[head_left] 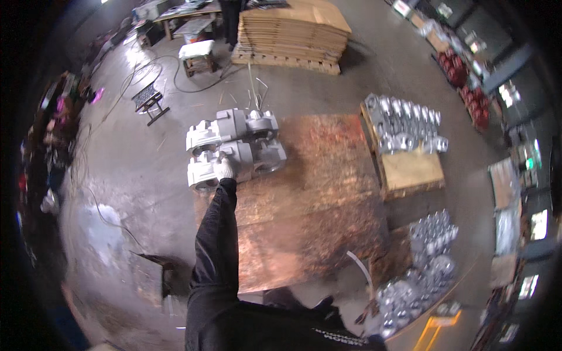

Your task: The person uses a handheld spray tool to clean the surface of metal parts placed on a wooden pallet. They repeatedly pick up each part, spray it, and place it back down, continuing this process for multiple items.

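My left hand [223, 168], in a pale glove, reaches forward and touches the nearer of two grey metal castings [237, 153]. Its fingers are too small to make out, so I cannot tell whether they grip. The other grey casting [225, 126] lies just beyond, close against the first. Both have round openings and sit at the far left corner of a worn, reddish-brown table top [304, 193]. Low on the right is my right hand [373, 325], also pale-gloved. It seems closed beside a dark brown object and a curved pale strip [360, 266]; what it holds is unclear.
Silvery metal parts [404, 120] stand in rows on a wooden pallet [410, 169] at right. More shiny parts [418, 286] crowd the lower right, near a yellow frame [436, 330]. Stacked cardboard [293, 35], a stool [197, 54] and a metal stand [150, 100] are farther off.
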`<state>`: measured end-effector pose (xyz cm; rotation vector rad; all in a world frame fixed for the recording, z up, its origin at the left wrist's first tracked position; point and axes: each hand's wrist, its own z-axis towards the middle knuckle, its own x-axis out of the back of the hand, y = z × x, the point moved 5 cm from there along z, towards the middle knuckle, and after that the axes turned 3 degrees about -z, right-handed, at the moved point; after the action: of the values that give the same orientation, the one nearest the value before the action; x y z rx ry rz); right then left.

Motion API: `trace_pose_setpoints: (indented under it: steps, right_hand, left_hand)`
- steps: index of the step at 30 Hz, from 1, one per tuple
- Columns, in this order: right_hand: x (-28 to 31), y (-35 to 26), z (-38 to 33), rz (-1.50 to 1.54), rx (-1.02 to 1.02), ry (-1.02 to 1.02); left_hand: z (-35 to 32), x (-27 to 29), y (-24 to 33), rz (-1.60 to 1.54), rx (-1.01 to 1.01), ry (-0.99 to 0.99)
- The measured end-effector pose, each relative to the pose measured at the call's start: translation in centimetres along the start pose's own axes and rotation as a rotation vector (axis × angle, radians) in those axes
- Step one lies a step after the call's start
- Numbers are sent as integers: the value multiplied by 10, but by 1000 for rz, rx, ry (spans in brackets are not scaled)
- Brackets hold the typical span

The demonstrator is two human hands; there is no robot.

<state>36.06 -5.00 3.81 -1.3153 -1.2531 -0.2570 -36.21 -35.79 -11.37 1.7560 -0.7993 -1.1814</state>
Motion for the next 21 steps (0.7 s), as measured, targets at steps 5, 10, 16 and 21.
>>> trace_pose_setpoints:
  steps: [5, 10, 16, 21]
  right_hand:
    - [-4, 49, -31, 116, -173, -32]
    - [17, 86, -30, -50, -308, -31]
    - [29, 104, -76, -358, -104, 366]
    - [24, 151, -141, 460, -515, 289]
  left_hand:
    - [-10, 1, -15, 98, 47, -128]
    - [18, 4, -16, 365, -284, -11]
    - [9, -29, -20, 605, -361, -259]
    - [-106, 43, -26, 920, -535, -63]
